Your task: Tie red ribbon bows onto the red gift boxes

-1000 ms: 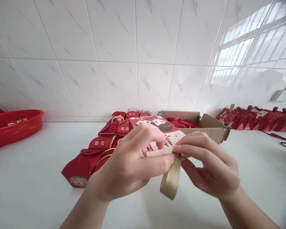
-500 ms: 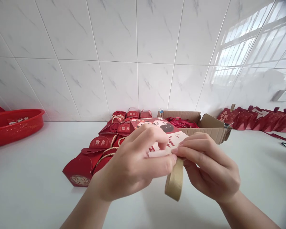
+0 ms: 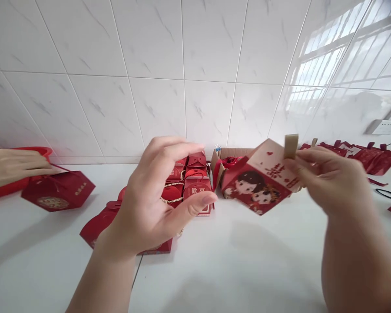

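Note:
My right hand (image 3: 326,178) pinches the top of a red and cream gift box (image 3: 263,182), just by its gold ribbon loop (image 3: 291,145). The box hangs tilted in the air and carries a cartoon couple and red lettering. My left hand (image 3: 159,195) is held up with thumb and fingers apart and nothing between them. Behind it stand several red gift boxes (image 3: 197,184) with twisted cord handles, partly hidden by the hand.
At the left, another person's hand (image 3: 18,167) holds a red box (image 3: 60,191) by its cord, before a red basin (image 3: 42,151). A cardboard carton (image 3: 236,151) with red ribbons stands behind. More red boxes (image 3: 371,156) line the far right near a black loop (image 3: 387,194).
My hands have separated. The right one has carried the gift box right, while the left has let go and opened. Another person's hand with a red box has come in at the left.

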Action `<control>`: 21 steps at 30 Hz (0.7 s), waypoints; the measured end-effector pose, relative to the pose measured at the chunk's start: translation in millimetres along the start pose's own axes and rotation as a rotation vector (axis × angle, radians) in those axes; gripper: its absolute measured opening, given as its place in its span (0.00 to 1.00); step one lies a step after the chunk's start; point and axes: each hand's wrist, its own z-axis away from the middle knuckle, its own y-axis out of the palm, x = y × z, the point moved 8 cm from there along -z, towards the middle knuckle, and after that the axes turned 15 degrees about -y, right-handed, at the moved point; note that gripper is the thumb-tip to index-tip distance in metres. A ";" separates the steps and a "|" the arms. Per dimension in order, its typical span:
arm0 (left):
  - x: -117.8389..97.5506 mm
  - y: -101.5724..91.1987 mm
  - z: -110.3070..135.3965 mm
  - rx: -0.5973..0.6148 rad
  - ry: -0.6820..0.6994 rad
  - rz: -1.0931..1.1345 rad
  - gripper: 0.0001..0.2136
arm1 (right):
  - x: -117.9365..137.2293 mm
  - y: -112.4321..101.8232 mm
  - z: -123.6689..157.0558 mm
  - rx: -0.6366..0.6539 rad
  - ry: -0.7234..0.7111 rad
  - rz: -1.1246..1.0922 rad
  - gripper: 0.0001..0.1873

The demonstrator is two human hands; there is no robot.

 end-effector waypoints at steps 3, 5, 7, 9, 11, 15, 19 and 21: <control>-2.9 -1.1 1.6 0.028 -0.002 0.052 0.19 | -51.4 -25.3 4.2 0.214 0.032 0.072 0.06; -4.8 -3.7 2.5 0.015 0.010 0.066 0.19 | -89.6 -38.3 13.8 0.334 0.130 0.119 0.07; -5.6 -7.8 2.4 -0.015 0.024 0.065 0.19 | -128.1 -47.6 29.1 0.417 0.337 0.196 0.08; -7.0 -11.5 1.2 -0.032 0.051 0.053 0.19 | -160.0 -57.7 48.6 0.447 0.604 0.364 0.11; -9.8 -12.8 -0.4 -0.019 0.085 0.035 0.20 | -180.1 -69.4 68.4 0.379 0.871 0.533 0.13; -16.3 -14.6 -1.1 -0.002 0.136 0.027 0.21 | -199.9 -77.9 96.0 0.053 1.133 0.619 0.13; -12.9 -19.1 5.0 -0.055 0.126 0.064 0.23 | -216.0 -81.2 106.9 -0.173 1.109 0.599 0.11; -7.8 -21.4 8.5 -0.092 0.086 0.077 0.23 | -221.4 -85.0 107.9 -0.203 1.065 0.602 0.11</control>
